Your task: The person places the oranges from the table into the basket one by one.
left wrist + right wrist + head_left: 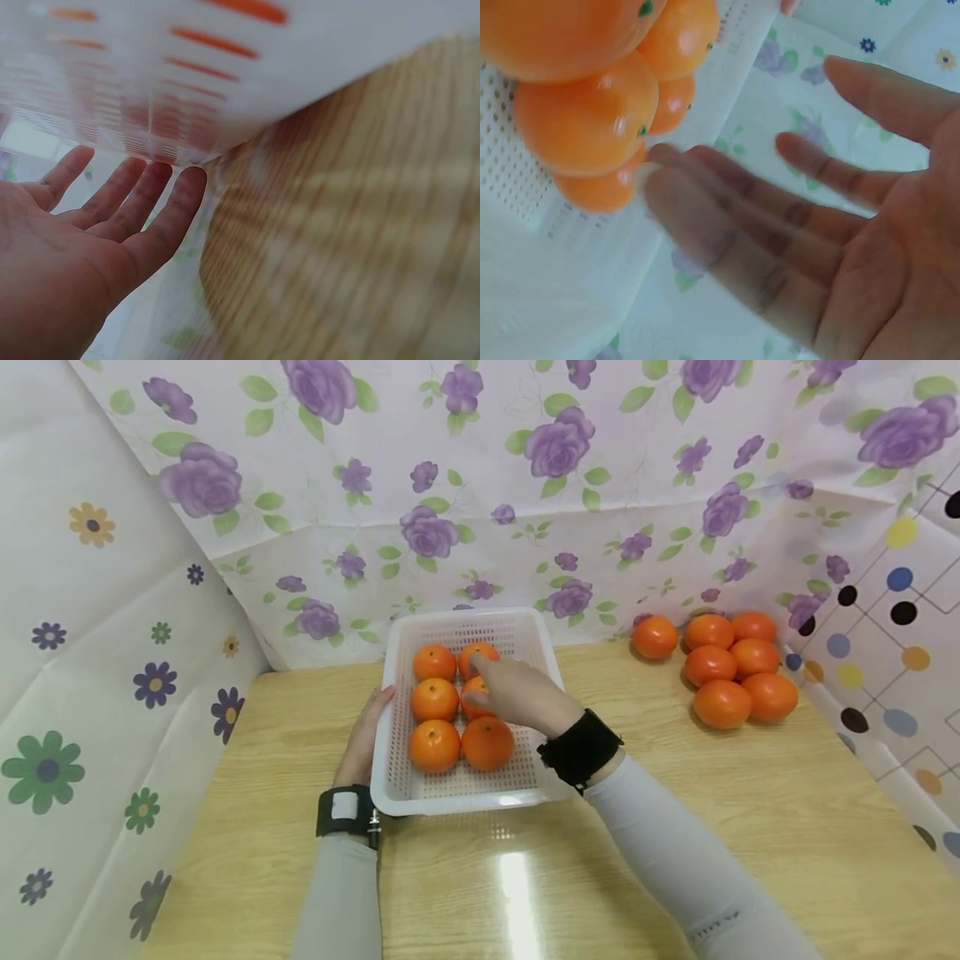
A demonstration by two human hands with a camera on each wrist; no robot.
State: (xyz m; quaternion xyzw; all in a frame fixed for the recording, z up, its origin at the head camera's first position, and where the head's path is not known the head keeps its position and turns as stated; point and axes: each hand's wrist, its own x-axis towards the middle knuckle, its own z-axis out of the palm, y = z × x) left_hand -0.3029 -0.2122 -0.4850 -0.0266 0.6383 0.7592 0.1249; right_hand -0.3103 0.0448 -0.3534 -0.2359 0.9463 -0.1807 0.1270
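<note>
A white perforated plastic basket (472, 803) holds several mandarins (435, 746), set in two columns. My left hand (363, 739) is at the basket's left side; in the left wrist view its fingers (180, 199) stretch out, with their tips right at the slotted wall. Over the basket's right column reaches my right hand (525, 693), partly covering the middle and far mandarins. The right wrist view shows the right hand's fingers (727, 247) extended and spread beside the mandarins (589, 112), with nothing held between them.
Several more orange fruits (722, 703) lie grouped on the wooden table (645, 760) at the back right. A flower-printed covering (480, 543) rises behind the table, and a dotted one (900, 652) stands along the right edge.
</note>
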